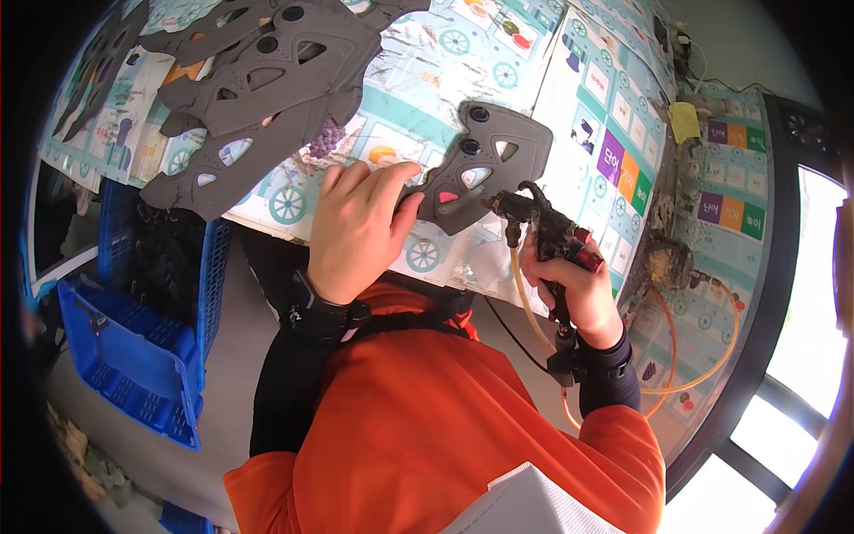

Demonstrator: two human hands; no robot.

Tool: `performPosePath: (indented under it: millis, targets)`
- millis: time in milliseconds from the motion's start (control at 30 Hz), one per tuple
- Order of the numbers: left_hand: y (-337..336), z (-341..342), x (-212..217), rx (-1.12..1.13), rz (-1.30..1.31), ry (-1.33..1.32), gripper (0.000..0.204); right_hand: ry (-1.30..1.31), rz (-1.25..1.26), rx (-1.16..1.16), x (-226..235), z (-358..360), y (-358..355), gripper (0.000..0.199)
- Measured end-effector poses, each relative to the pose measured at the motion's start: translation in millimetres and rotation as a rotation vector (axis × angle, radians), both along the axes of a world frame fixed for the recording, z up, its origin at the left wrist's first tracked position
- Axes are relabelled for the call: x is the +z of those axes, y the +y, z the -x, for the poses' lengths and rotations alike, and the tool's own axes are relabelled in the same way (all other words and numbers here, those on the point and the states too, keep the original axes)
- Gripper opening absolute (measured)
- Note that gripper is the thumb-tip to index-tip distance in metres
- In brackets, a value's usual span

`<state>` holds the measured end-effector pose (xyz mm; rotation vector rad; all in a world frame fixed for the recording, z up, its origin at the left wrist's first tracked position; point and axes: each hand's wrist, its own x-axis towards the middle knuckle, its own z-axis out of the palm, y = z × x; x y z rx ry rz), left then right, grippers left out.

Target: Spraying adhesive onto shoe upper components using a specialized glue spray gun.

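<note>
A dark grey flat cut-out piece (pixel 511 169) with several openings and two round dark spots lies on the patterned sheet before me. My left hand (pixel 363 222) pinches its left edge between thumb and index finger. In my right hand (pixel 574 285) is a black spray gun (pixel 553 227) with red knobs, its nozzle end close to the piece's lower right edge. My fingers wrap around the gun's handle, and a yellowish hose (pixel 525 303) hangs from it. More grey cut-out pieces (pixel 294 80) lie in an overlapping pile at the far left.
The table is covered with a printed sheet (pixel 422 254) of wheels and pictures. A blue plastic crate (pixel 133 356) stands below the table's left side, dark material inside. Orange hoses (pixel 672 356) loop at the right, near a bright glazed door (pixel 805 294).
</note>
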<state>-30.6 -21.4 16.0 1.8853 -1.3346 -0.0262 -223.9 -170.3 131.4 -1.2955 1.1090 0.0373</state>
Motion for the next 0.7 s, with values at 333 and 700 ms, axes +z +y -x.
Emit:
performPosePath:
  millis: [333,700]
  targets:
    - [-0.7,-0.2,2.0,-0.020,-0.028,0.000,0.029,0.014,0.126,-0.040,-1.7,5.1,-9.7,0.011]
    - [-2.8,0.7,4.5,0.011,0.010,0.016,0.030,-0.084,0.176,-0.060,-5.3,8.0,-26.5,0.017]
